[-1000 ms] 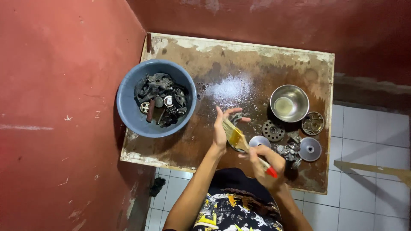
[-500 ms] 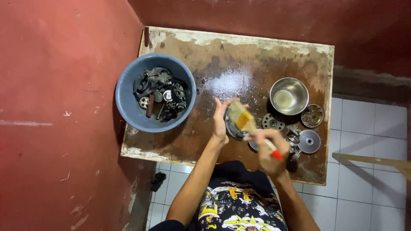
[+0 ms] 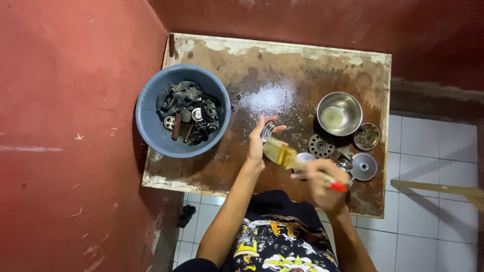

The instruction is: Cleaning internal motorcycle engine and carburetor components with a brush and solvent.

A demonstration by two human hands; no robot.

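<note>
Blue basin (image 3: 151, 123), red-handled brush (image 3: 292, 160)

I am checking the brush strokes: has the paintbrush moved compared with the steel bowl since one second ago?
Yes. The paintbrush bristles now lie farther left of the steel bowl, closer to the left hand.

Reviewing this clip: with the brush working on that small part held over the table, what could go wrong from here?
1. The left hand pinches the small metal part only at its edge, so a brush stroke could knock it loose.
2. Loose metal parts crowd beside the right hand near the table edge; a swing might push one off.
3. The wet-looking tabletop may let parts slide.
</note>
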